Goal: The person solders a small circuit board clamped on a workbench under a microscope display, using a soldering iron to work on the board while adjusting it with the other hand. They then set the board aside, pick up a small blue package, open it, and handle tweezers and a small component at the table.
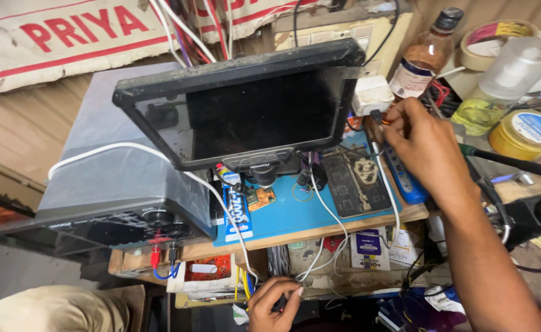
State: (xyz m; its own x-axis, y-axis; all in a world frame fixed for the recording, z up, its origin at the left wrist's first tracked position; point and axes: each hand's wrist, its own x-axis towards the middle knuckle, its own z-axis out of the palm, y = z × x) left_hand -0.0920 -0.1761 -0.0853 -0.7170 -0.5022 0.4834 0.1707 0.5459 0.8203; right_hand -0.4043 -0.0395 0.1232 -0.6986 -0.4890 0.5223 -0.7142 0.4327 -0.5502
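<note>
Hands are working at opposite ends of the cluttered wooden worktop (319, 230). Your right hand (421, 144) is reaching out past the blue rubber work mat (295, 212), fingers pinched narrow around a thin white cable (386, 184) just below the white plug adapter (370, 94); the cable is running down from that pinch, across the dark ridged repair pad (353, 184) and over the worktop's front edge. Your left hand (275, 303) is sitting low, under the front edge, fingers curled loosely around a small dark object (281, 301) too hidden to identify, just beside the hanging white wires (319, 261).

Black-framed microscope screen (246, 104) is tilting over the mat, dark and unlit. Small green circuit board (260, 198) is lying on the mat beneath the screen's lens. Grey box-shaped power supply (120, 178) is standing at the left of the mat, a white cord draping over its top. Clear glass bottle with a dark cap (427, 52) is standing upright behind your right hand, with a roll of tan tape (489, 43) and a yellow round tin (527, 132) well to the right.
</note>
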